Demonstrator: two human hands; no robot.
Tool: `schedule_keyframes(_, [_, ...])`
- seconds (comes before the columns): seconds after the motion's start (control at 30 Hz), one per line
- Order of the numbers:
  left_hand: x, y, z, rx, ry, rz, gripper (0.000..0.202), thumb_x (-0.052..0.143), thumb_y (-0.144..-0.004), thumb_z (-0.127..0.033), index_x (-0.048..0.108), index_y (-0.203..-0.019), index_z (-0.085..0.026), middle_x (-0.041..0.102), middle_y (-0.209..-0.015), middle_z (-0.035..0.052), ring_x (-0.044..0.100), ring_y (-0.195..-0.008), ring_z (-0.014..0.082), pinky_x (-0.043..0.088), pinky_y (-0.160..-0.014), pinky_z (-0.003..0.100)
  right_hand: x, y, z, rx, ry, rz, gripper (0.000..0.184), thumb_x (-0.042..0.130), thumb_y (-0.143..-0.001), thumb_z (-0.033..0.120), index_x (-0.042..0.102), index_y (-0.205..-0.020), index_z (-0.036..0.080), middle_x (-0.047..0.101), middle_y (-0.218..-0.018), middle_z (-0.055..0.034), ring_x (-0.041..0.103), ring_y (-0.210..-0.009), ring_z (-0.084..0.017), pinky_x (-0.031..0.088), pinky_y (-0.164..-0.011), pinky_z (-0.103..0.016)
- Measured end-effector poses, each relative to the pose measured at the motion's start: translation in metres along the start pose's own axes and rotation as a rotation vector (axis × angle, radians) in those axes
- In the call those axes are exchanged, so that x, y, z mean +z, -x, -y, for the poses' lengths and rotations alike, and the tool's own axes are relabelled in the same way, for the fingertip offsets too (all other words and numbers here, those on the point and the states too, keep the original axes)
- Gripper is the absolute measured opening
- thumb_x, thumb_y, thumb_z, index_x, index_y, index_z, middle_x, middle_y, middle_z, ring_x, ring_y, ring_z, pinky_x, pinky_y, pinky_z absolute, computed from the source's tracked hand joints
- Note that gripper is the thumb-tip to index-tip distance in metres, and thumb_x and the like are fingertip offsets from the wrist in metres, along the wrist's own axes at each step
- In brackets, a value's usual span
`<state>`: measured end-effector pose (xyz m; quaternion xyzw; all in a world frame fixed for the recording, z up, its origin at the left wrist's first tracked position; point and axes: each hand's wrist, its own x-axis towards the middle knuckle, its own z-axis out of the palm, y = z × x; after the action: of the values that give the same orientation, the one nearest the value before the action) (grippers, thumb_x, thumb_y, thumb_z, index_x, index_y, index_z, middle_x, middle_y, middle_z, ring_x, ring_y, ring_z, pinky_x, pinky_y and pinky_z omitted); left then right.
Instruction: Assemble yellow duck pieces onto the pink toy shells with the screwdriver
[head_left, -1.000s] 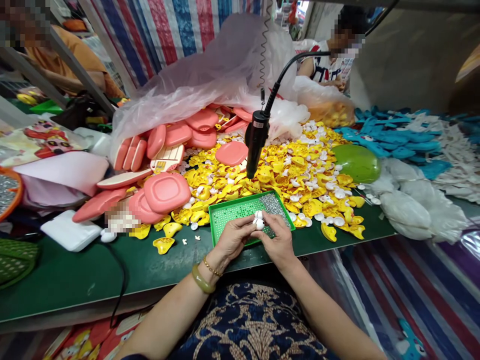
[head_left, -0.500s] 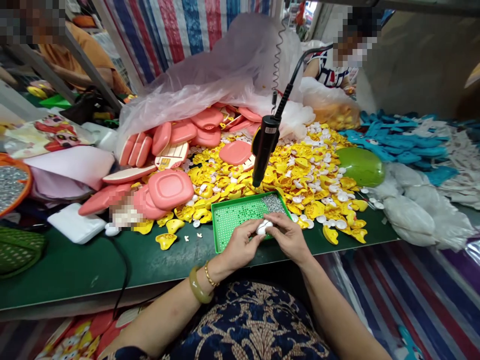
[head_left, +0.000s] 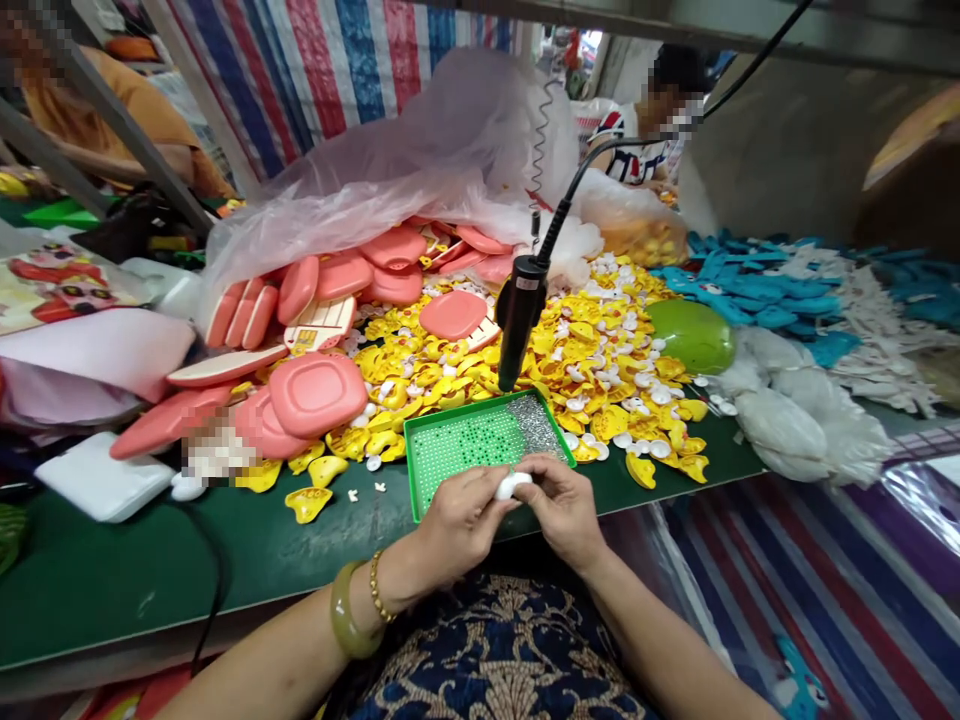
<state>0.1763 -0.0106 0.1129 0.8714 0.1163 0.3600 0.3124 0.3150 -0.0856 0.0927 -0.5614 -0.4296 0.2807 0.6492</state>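
Both my hands meet over the near edge of a green perforated tray [head_left: 442, 455]. A small rounded white plastic piece [head_left: 513, 486] is pinched between them. My left hand [head_left: 466, 512] grips its left side with thumb and fingers, while my right hand [head_left: 561, 505] closes on its right side. Fingertips cover part of the piece. Small silvery screws [head_left: 536, 425] fill the tray's far right corner. Just above the tray hangs a black electric screwdriver [head_left: 521, 315], tip downward, touched by neither hand.
Behind the tray spreads a heap of yellow and white plastic parts [head_left: 592, 345]. Pink plastic pieces [head_left: 319, 392] are stacked on the left, near a white box [head_left: 105, 475]. A green shell [head_left: 690, 337] and a clear plastic bag [head_left: 802, 420] lie right. Two people sit beyond the table.
The view has shifted, so the table's contents sit a little further left. The white piece has turned between my fingers: its seam between two halves showed before and now it looks smooth.
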Motion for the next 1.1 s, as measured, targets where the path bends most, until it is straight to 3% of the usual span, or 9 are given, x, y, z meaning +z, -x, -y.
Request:
schedule_keyframes(0.13, [0.013, -0.005, 0.019, -0.162, 0.025, 0.040, 0.014, 0.054, -0.088, -0.019, 0.067, -0.092, -0.015, 0.067, -0.072, 0.0037, 0.059, -0.064, 0.0134, 0.048, -0.058, 0.024, 0.011, -0.005, -0.022, 0.188, -0.070, -0.045, 0.012, 0.065, -0.072, 0.027, 0.068, -0.079, 0.018, 0.068, -0.074, -0.0030, 0.063, -0.069, -0.016, 0.053, -0.068, -0.030])
schedule_keyframes(0.27, [0.000, -0.008, 0.029, -0.253, 0.067, 0.063, 0.017, 0.057, -0.086, -0.026, 0.069, -0.093, -0.016, 0.071, -0.078, 0.0040, 0.062, -0.065, 0.0140, 0.049, -0.058, 0.025, -0.020, -0.007, -0.030, 0.019, 0.169, -0.182, 0.018, 0.065, -0.074, 0.030, 0.071, -0.088, 0.019, 0.069, -0.086, -0.0064, 0.064, -0.080, -0.018, 0.054, -0.075, -0.033])
schedule_keyframes(0.33, [-0.024, -0.006, 0.035, -0.296, -0.021, -0.058, 0.020, 0.060, -0.084, -0.029, 0.069, -0.098, -0.017, 0.072, -0.085, 0.0042, 0.063, -0.068, 0.0148, 0.050, -0.061, 0.026, -0.053, -0.005, -0.035, -0.097, 0.388, -0.360, 0.017, 0.062, -0.077, 0.031, 0.071, -0.085, 0.019, 0.068, -0.086, -0.0076, 0.062, -0.083, -0.019, 0.052, -0.079, -0.036])
schedule_keyframes(0.4, [-0.058, -0.004, 0.048, -0.322, -0.173, -0.223, 0.024, 0.062, -0.083, -0.032, 0.069, -0.102, -0.019, 0.073, -0.090, 0.0036, 0.064, -0.072, 0.0161, 0.050, -0.064, 0.026, -0.085, -0.004, -0.046, -0.097, 0.580, -0.491, 0.022, 0.058, -0.079, 0.035, 0.071, -0.084, 0.018, 0.066, -0.083, -0.0086, 0.061, -0.076, -0.019, 0.053, -0.075, -0.037])
schedule_keyframes(0.5, [-0.115, -0.006, 0.080, -0.348, -0.458, -0.416, 0.030, 0.062, -0.081, -0.039, 0.070, -0.102, -0.020, 0.072, -0.083, 0.0020, 0.061, -0.066, 0.0159, 0.047, -0.061, 0.026, -0.111, -0.006, -0.068, -0.013, 0.815, -0.367, 0.032, 0.056, -0.079, 0.039, 0.071, -0.098, 0.017, 0.064, -0.097, -0.0114, 0.060, -0.071, -0.018, 0.054, -0.072, -0.036])
schedule_keyframes(0.6, [-0.164, -0.015, 0.116, -0.407, -0.777, -0.544, 0.037, 0.059, -0.078, -0.046, 0.071, -0.098, -0.018, 0.070, -0.076, 0.0026, 0.060, -0.065, 0.0183, 0.041, -0.056, 0.027, -0.113, -0.015, -0.085, 0.005, 0.937, -0.223, 0.034, 0.046, -0.081, 0.033, 0.071, -0.099, 0.018, 0.066, -0.097, -0.0117, 0.063, -0.083, -0.021, 0.053, -0.078, -0.035])
schedule_keyframes(0.73, [-0.203, -0.020, 0.141, -0.589, -0.890, -0.461, 0.037, 0.045, -0.086, -0.039, 0.069, -0.098, -0.014, 0.070, -0.083, 0.0101, 0.060, -0.073, 0.0223, 0.037, -0.060, 0.031, -0.115, -0.021, -0.099, -0.050, 0.891, -0.159, 0.036, 0.041, -0.076, 0.031, 0.073, -0.084, 0.016, 0.067, -0.083, -0.0148, 0.063, -0.079, -0.025, 0.053, -0.074, -0.039])
schedule_keyframes(0.9, [-0.214, -0.015, 0.155, -0.657, -0.960, -0.384, 0.027, 0.050, -0.085, -0.030, 0.070, -0.090, -0.013, 0.070, -0.082, 0.0112, 0.062, -0.075, 0.0228, 0.040, -0.065, 0.031, -0.127, -0.029, -0.113, 0.057, 0.896, -0.201, 0.049, 0.047, -0.068, 0.055, 0.071, -0.081, 0.014, 0.068, -0.077, -0.0156, 0.062, -0.073, -0.029, 0.051, -0.075, -0.047])
schedule_keyframes(1.1, [-0.190, -0.030, 0.152, -0.598, -0.949, -0.302, 0.027, 0.052, -0.086, -0.024, 0.064, -0.106, -0.011, 0.068, -0.101, 0.0126, 0.059, -0.094, 0.0246, 0.042, -0.082, 0.032, -0.119, -0.031, -0.082, 0.199, 0.813, -0.367, 0.068, 0.049, -0.062, 0.070, 0.070, -0.084, 0.010, 0.064, -0.071, -0.0142, 0.060, -0.065, -0.027, 0.050, -0.067, -0.045])
